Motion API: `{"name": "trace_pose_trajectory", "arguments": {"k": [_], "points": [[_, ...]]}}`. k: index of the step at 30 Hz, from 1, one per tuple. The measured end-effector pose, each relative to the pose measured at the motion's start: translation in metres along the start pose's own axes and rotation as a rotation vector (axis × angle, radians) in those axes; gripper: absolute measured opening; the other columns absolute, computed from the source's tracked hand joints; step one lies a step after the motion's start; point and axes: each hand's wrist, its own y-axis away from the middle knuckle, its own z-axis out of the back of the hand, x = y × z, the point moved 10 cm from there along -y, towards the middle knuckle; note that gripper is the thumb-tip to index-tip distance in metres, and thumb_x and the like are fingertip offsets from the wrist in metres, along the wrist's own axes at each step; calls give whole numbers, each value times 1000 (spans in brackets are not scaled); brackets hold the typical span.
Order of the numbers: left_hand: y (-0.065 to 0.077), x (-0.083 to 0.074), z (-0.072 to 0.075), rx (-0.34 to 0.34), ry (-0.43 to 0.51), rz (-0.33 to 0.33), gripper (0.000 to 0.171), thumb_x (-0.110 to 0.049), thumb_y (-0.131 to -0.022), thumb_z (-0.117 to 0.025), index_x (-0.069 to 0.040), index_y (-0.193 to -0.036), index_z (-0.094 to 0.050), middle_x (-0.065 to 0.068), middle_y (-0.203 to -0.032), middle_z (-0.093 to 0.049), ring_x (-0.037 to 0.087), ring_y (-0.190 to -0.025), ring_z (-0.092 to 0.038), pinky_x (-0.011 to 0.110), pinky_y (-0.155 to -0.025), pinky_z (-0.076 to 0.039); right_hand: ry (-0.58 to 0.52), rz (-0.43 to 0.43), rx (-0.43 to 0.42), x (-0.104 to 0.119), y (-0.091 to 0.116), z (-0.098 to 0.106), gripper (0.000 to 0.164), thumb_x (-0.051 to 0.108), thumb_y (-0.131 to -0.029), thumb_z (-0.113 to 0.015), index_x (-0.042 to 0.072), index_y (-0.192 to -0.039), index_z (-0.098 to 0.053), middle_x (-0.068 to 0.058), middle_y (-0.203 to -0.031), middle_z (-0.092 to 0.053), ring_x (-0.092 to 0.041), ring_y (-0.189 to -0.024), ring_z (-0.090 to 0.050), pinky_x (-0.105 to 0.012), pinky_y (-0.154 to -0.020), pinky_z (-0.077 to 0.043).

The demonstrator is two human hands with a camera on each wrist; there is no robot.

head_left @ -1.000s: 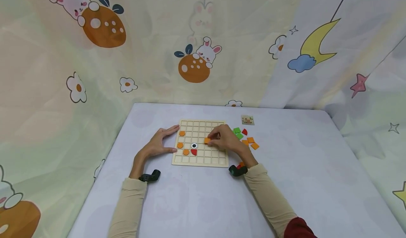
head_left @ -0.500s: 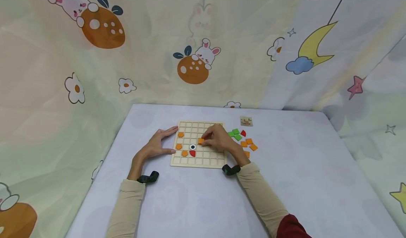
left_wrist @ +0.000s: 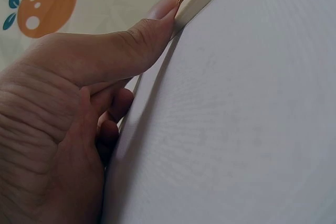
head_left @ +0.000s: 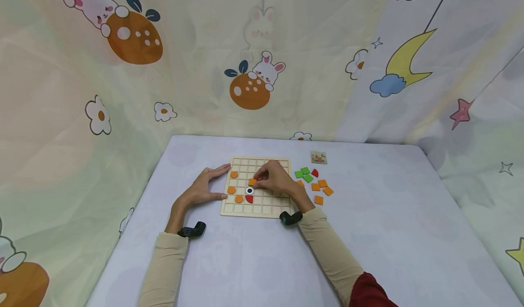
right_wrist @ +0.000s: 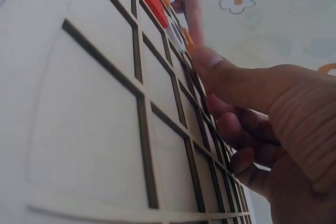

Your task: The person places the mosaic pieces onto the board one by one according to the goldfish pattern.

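A pale wooden grid board (head_left: 266,208) lies on the table. My left hand (head_left: 200,188) spreads thumb and forefinger along its left edge; in the left wrist view the thumb (left_wrist: 149,35) touches the board's side. My right hand (head_left: 275,178) pinches an orange square tile (head_left: 252,182) over the board. Just below that tile sits a round white tile with a black dot (head_left: 249,191), then a red quarter-circle tile (head_left: 249,199). Three orange discs (head_left: 231,190) lie in the left columns. From the right wrist, the thumb (right_wrist: 231,80) hides most of the pinched tile.
Right of the board lie several green square tiles (head_left: 308,178), a red quarter-circle piece (head_left: 314,173) and several orange squares (head_left: 328,191). Behind them is a small card with a printed grid (head_left: 319,157). A printed cloth (head_left: 196,70) hangs behind the white table (head_left: 245,261).
My right hand has carried the orange square leftward across the board, to just above the white tile with the black dot. The left hand stays at the board's left edge.
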Motion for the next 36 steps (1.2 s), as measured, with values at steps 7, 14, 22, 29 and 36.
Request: {"name": "trace_pose_trajectory", "arguments": {"k": [7, 14, 22, 29, 36], "points": [[0, 0, 0, 7, 4, 12, 102, -37, -81, -96, -18, -168, -46, 2, -179, -37, 25, -121, -47, 50, -107, -36, -29, -20, 8, -2, 0, -2, 21, 15, -90, -91, 3, -107, -86, -7, -99, -84, -9, -82, -71, -23, -76, -58], [2, 1, 2, -1, 7, 15, 102, -35, -81, -96, -17, -167, -46, 3, -179, -38, 25, -120, -47, 49, -106, -35, -43, -5, 1, 1, 1, 0, 19, 14, -91, -90, 4, -107, -86, -7, -100, -84, -12, -82, -71, -24, -73, -55], [2, 3, 1, 2, -7, 23, 102, -38, -82, -95, -18, -168, -45, 3, -179, -37, 26, -124, -47, 51, -108, -36, 7, -9, 3, 5, 0, -3, 11, 13, -94, -87, 8, -104, -87, -4, -100, -84, -10, -82, -67, -24, -74, -53], [2, 2, 2, 4, 0, 34, 102, -38, -82, -96, -20, -168, -45, 1, -179, -36, 25, -125, -47, 53, -110, -37, 42, -25, 6, 8, -2, -5, 11, 11, -95, -86, 6, -104, -87, -6, -101, -84, -11, -81, -67, -24, -74, -54], [1, 2, 0, 10, -2, 26, 103, -39, -81, -96, -18, -168, -45, 2, -179, -37, 26, -125, -47, 52, -110, -37, 34, -22, -19, 3, 1, 4, 15, 14, -94, -87, 6, -106, -87, -5, -100, -84, -11, -85, -68, -26, -77, -54]]}}
